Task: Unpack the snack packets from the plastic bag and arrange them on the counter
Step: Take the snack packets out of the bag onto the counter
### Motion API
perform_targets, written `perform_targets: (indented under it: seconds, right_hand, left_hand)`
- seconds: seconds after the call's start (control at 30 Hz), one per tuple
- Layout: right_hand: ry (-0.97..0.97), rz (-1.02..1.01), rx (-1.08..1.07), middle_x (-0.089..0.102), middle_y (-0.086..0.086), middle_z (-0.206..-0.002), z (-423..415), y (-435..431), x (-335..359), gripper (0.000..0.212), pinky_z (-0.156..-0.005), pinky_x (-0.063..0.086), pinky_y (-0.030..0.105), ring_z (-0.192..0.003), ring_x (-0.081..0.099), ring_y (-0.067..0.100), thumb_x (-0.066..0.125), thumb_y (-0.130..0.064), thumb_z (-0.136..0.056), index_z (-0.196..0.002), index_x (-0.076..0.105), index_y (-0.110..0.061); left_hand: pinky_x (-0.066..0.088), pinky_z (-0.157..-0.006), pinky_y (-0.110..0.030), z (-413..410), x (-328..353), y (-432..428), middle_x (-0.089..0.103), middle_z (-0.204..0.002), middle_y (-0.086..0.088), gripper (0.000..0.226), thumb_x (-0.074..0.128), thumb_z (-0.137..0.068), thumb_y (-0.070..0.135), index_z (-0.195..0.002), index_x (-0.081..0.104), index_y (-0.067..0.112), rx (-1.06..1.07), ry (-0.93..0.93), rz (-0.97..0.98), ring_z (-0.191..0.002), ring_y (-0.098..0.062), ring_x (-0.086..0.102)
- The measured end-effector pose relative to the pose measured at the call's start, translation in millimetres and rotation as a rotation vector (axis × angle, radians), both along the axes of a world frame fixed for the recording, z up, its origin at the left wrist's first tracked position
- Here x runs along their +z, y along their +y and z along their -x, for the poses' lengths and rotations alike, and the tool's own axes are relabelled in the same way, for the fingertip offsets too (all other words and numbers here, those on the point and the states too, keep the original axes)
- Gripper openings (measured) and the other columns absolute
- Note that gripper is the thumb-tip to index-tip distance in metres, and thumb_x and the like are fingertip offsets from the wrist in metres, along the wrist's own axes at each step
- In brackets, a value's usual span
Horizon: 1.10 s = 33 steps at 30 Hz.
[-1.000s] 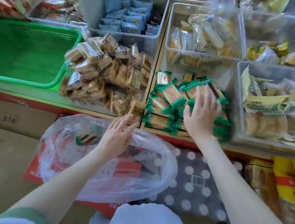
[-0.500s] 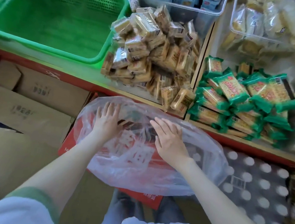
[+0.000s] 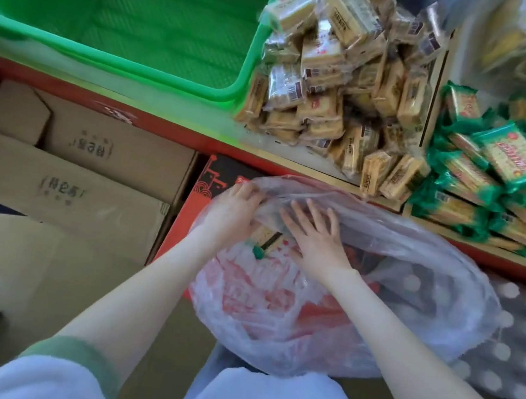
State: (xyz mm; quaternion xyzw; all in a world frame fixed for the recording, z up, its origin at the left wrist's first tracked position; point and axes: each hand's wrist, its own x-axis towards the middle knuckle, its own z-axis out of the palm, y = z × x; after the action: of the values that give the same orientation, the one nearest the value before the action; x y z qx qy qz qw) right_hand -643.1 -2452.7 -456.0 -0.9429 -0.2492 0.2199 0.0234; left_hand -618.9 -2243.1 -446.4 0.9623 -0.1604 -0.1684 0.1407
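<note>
A clear plastic bag point(image 3: 373, 312) rests on a red box below the counter's front edge point(image 3: 165, 122). My left hand point(image 3: 232, 210) grips the bag's rim at its left side. My right hand point(image 3: 315, 237) lies in the bag's mouth with the fingers spread. Between the two hands, inside the bag, lies a green-ended snack packet point(image 3: 265, 239); neither hand holds it. On the counter at the right is a pile of green packets point(image 3: 497, 168).
A heap of brown clear-wrapped packets point(image 3: 335, 85) fills the counter section left of the green pile. A green basket point(image 3: 128, 17) stands at the far left. Cardboard boxes point(image 3: 75, 176) sit below the counter at the left, a dotted package point(image 3: 518, 346) at the right.
My right hand left the green pile on the counter and came down to the bag. My left hand closed on the bag's rim. The view tilted downward.
</note>
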Motion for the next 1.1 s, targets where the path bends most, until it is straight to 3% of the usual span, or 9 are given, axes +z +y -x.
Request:
perform_targets:
  seconds: [0.13,0.27,0.37,0.43,0.5,0.63,0.83,1.03,1.1]
  right_hand:
    - [-0.193,-0.161,-0.069,0.052,0.010,-0.140,-15,13,-4,0.056,-0.109,0.014,0.046,-0.131,0.046,0.032,0.063,-0.013,-0.086,-0.140,0.047,-0.011]
    - [-0.202,-0.412,-0.189,0.060,0.020,-0.109,-36,24,4,0.034,-0.081,0.050,0.048,-0.097,0.059,0.036,0.055,0.005,-0.085,-0.115,0.046,-0.009]
    - [-0.228,-0.377,0.052,0.060,0.016,-0.110,-43,26,-4,0.019,-0.077,0.050,0.049,-0.099,0.050,0.033,0.044,-0.006,-0.084,-0.100,0.055,-0.009]
    - [-0.129,-0.299,0.177,0.057,0.013,-0.127,-44,29,-13,0.032,-0.092,0.043,0.055,-0.116,0.043,0.033,0.052,-0.001,-0.081,-0.109,0.065,-0.010]
    - [0.068,-0.219,0.189,0.038,0.006,-0.148,-39,30,-16,0.050,-0.109,0.023,0.053,-0.135,0.027,0.030,0.056,-0.007,-0.086,-0.135,0.052,-0.018]
    - [0.212,-0.059,0.159,0.010,-0.005,-0.160,-33,24,-16,0.070,-0.115,0.001,0.042,-0.145,0.003,0.020,0.055,-0.041,-0.091,-0.152,0.021,-0.027]
    - [-0.102,-0.039,0.196,0.064,0.002,-0.117,-18,28,-16,0.060,-0.100,0.024,0.044,-0.112,0.056,0.026,0.085,-0.026,-0.058,-0.113,0.064,-0.016]
    - [-0.164,-0.042,0.159,0.066,0.004,-0.109,-1,19,-18,0.062,-0.105,0.033,0.054,-0.108,0.059,0.030,0.080,-0.046,-0.063,-0.115,0.064,-0.015]
    - [-0.149,-0.056,0.217,0.067,0.004,-0.111,5,19,-18,0.060,-0.104,0.034,0.057,-0.110,0.059,0.030,0.082,-0.039,-0.063,-0.116,0.066,-0.016]
  left_hand:
    - [0.034,-0.107,-0.051,-3,-4,23,0.050,-0.134,-0.017,0.061,0.039,-0.078,-0.001,-0.138,0.044,0.012,-0.290,-0.346,0.009,-0.128,-0.033,0.041]
    - [0.033,-0.107,-0.055,-6,-19,39,0.053,-0.139,-0.014,0.065,0.038,-0.077,-0.005,-0.137,0.052,0.014,-0.476,-0.332,-0.129,-0.130,-0.032,0.049]
    - [0.031,-0.109,-0.053,-9,-24,37,0.052,-0.141,-0.010,0.059,0.061,-0.078,0.009,-0.135,0.056,0.019,-0.403,-0.166,-0.240,-0.132,-0.028,0.047]
    - [0.013,-0.118,-0.051,-9,-24,35,0.035,-0.154,-0.007,0.055,0.033,-0.094,0.044,-0.145,0.043,0.025,-0.279,-0.037,-0.228,-0.145,-0.023,0.026]
    - [-0.006,-0.118,-0.048,-9,-26,34,0.014,-0.161,-0.003,0.081,0.001,-0.084,0.067,-0.152,0.025,0.030,-0.210,0.066,-0.238,-0.149,-0.019,0.003]
    - [-0.016,-0.116,-0.051,-11,-28,38,-0.012,-0.161,-0.003,0.089,0.017,-0.081,0.081,-0.154,-0.004,0.034,-0.277,0.134,-0.383,-0.147,-0.020,-0.020]
    - [-0.013,-0.115,-0.050,-11,-22,38,-0.011,-0.161,-0.009,0.089,0.040,-0.090,0.068,-0.152,-0.013,0.033,-0.330,0.129,-0.438,-0.147,-0.026,-0.016]
    - [-0.010,-0.116,-0.049,-2,-10,35,-0.016,-0.160,-0.013,0.078,0.045,-0.100,0.031,-0.153,-0.013,0.028,-0.291,0.067,-0.581,-0.147,-0.028,-0.015]
    - [0.006,-0.118,-0.048,7,-9,29,0.008,-0.160,-0.018,0.082,0.055,-0.088,0.005,-0.155,0.011,0.023,-0.275,-0.138,-0.404,-0.148,-0.031,0.010]
